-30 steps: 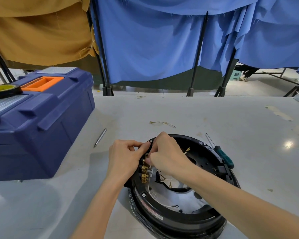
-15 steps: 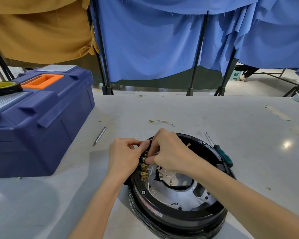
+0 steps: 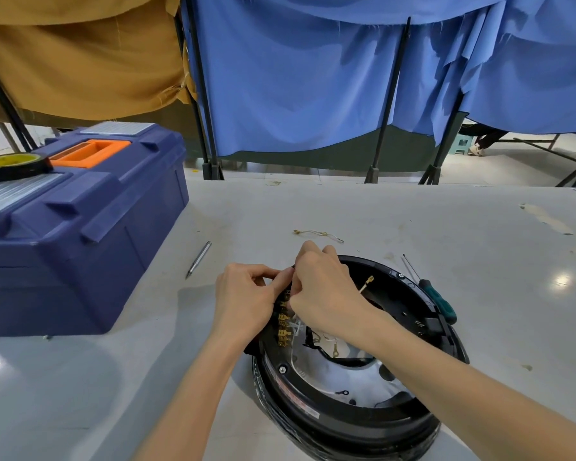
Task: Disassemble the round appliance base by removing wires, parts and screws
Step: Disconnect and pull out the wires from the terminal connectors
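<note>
The round base [image 3: 346,424] is gripped by the left hand [image 3: 246,294]; brass terminals [image 3: 283,324] beside it are pinched by the right hand [image 3: 326,294].

My left hand [image 3: 246,299]: fingers curled, thumb out, gripping the rim of the round appliance base [image 3: 346,424].
My right hand [image 3: 328,294]: knuckles up, fingertips pinched, hold hidden.
My forearms: bare, converging.

Head-worn view, forward and down
</note>
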Demonstrator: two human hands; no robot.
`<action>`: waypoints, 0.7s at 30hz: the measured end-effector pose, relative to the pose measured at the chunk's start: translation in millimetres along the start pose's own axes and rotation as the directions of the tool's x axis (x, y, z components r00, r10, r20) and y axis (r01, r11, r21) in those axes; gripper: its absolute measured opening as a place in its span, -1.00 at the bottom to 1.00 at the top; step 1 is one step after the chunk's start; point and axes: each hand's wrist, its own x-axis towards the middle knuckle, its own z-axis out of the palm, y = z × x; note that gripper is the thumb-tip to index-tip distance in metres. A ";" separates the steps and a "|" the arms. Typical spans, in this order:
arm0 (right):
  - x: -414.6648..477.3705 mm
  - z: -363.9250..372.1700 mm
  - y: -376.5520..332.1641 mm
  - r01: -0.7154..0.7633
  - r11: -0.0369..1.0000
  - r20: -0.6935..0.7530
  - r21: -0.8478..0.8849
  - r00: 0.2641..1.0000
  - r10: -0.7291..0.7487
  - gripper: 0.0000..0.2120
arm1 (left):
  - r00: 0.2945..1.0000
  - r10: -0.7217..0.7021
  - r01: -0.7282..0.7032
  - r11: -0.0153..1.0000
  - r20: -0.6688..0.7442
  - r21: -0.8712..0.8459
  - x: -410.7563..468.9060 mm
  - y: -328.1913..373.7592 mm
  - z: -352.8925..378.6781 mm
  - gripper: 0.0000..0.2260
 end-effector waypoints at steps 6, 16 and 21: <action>-2.6 0.9 1.9 -0.042 0.996 -0.019 0.080 0.999 0.044 -0.95 | 1.000 -0.014 0.014 1.000 0.000 -0.007 0.3 0.9 0.4 -0.80; -5.0 0.9 2.0 -0.040 0.994 -0.045 0.100 0.998 0.044 -0.92 | 1.000 -0.014 0.014 1.000 0.003 -0.004 -0.6 2.4 0.0 -0.79; -5.0 2.8 4.7 -0.019 0.996 -0.043 0.092 0.999 0.023 -0.94 | 1.000 -0.014 0.014 1.000 0.003 -0.019 -1.2 2.1 -0.3 -0.81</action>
